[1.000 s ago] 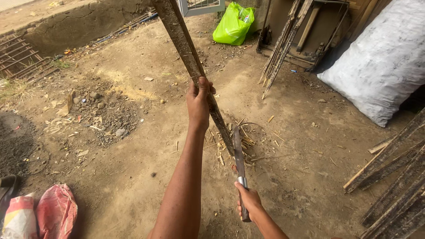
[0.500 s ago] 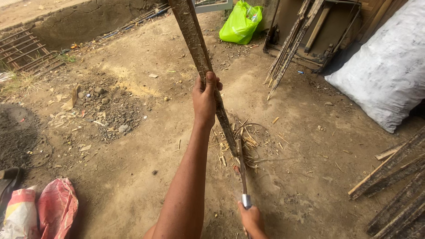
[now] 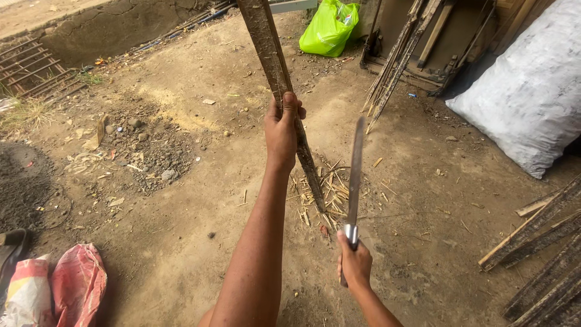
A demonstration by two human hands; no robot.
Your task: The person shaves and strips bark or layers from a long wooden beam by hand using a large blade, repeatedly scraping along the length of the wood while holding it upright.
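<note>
My left hand point(image 3: 281, 130) grips a long, rough, dark split-bamboo strip point(image 3: 269, 54) that stands tilted, its lower end resting on the dirt among shavings point(image 3: 330, 194). My right hand point(image 3: 355, 265) holds a long knife point(image 3: 354, 169) by its metal-collared handle, blade raised and pointing up, just right of the strip and apart from it.
Dirt ground point(image 3: 193, 200) all round. A green plastic bag point(image 3: 330, 27) and leaning sticks point(image 3: 393, 66) lie ahead, a large white sack point(image 3: 526, 91) at right, split strips point(image 3: 538, 254) at lower right, a red and white sack point(image 3: 54, 287) at lower left, a metal grate point(image 3: 27, 66) at far left.
The knife has swung up from low beside the strip's foot to a raised position, blade pointing upward. My left hand keeps its grip on the strip.
</note>
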